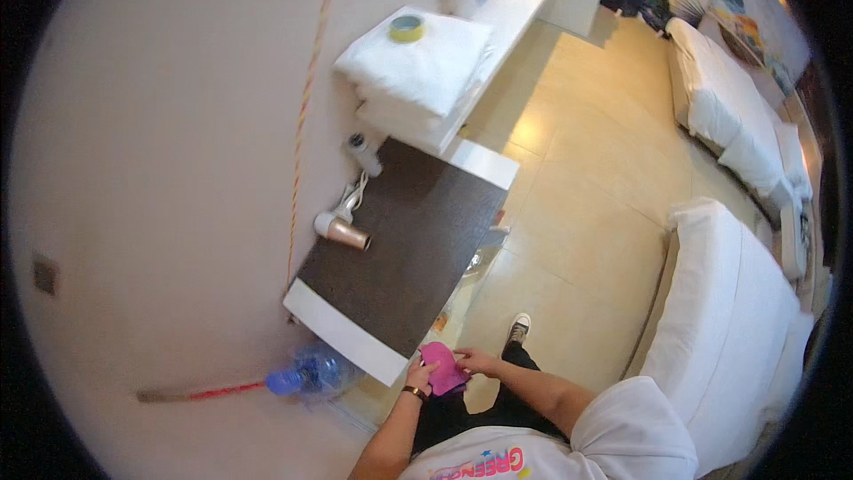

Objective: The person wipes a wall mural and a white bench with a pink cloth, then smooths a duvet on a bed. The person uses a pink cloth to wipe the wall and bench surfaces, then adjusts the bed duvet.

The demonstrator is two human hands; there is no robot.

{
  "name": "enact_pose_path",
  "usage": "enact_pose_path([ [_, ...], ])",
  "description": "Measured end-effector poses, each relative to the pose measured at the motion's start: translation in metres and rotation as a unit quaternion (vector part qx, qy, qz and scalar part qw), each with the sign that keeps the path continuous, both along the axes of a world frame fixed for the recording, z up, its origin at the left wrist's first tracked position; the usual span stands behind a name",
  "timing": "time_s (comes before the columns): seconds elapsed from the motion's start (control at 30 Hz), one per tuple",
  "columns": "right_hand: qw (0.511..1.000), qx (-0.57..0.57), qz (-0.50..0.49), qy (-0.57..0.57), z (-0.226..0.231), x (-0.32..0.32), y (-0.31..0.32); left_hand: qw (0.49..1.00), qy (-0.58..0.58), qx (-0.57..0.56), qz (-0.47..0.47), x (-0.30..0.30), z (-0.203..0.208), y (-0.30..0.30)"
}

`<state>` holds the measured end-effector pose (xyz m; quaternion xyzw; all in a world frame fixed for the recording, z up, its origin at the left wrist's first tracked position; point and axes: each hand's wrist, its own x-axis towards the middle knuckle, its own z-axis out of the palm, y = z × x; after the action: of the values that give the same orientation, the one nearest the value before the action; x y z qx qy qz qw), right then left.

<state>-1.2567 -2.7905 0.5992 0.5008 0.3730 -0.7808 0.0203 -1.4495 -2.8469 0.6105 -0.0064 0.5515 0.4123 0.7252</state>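
A bright pink folded cloth [440,366] is held in front of my body, over my lap and close to the cabinet's near corner. My left hand [419,375], with a dark band on its wrist, grips the cloth's left side. On its right side, the fingers of my right hand [477,362] pinch the edge. The cloth's underside is out of sight. Beyond my hands stands the dark-topped cabinet [418,213] with white end strips. A hair dryer [342,229], white and rose gold, lies at its wall side with its cord bunched behind.
Folded white bedding [413,67] with a yellow tape roll [406,28] on top lies on a white counter [524,0]. A blue-capped clear bottle [311,375] stands left of the cabinet, by a red stick [209,391]. White-covered beds [729,302] line the right.
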Motion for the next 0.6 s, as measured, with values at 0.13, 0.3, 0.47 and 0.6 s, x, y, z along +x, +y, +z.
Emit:
enact_pose_path([
  [0.13,0.961,-0.186,-0.205,0.006,0.017,0.048,0.044,0.939,0.232,0.137,-0.212,0.048,0.001,0.051],
  [0.3,0.835,-0.218,-0.394,0.317,0.035,0.131,0.074,0.723,0.382,0.339,-0.466,0.154,0.057,0.125],
  [0.47,0.719,-0.236,-0.542,0.366,0.011,0.211,0.091,0.618,0.317,0.351,-0.628,0.248,0.094,0.175],
  [0.6,0.658,-0.216,-0.598,0.404,0.029,0.275,0.087,0.642,0.227,0.374,-0.629,0.303,0.096,0.195],
])
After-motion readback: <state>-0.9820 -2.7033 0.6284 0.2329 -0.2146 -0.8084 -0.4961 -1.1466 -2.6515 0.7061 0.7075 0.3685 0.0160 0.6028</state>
